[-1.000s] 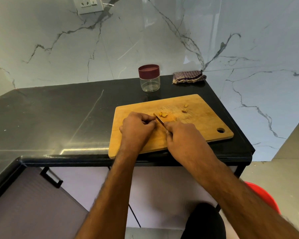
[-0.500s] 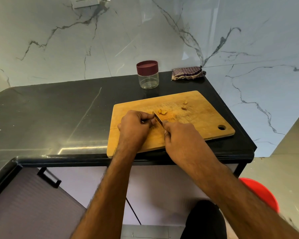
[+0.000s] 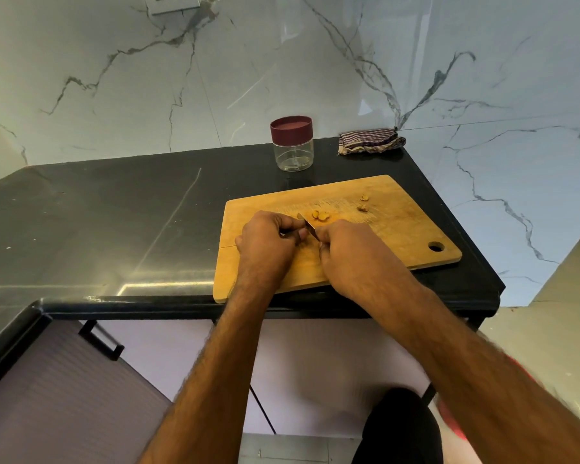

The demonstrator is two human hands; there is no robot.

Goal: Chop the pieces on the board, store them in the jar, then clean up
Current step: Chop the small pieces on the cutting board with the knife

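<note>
Chopping is under way and looks only partly done. On the board [image 3: 392, 226] the left hand [image 3: 268, 244] is curled, fingertips pinching something small against the wood just beside the blade; what it pins is hidden under the fingers. The right hand [image 3: 352, 254] is clenched round the handle of a knife [image 3: 307, 223], whose blade pokes out between the two hands, pointing away from the person.

Just past the blade tip lies a small cluster of cut pieces [image 3: 319, 215]. Two more bits [image 3: 363, 202] sit further toward the board's far right part, apart from the cluster; whether they are cut fine enough cannot be told at this size.

The jar [image 3: 292, 152] stands on the surface [image 3: 114, 212] just behind the board's far edge, its maroon lid [image 3: 291, 128] on, and the glass looks empty, so nothing is stored yet. A folded cloth [image 3: 370, 141] lies behind the board, to the right of the jar, untouched.

Still to come, by my reading: finish the cuts, open the jar, move the pieces in, close it, then wipe up.
</note>
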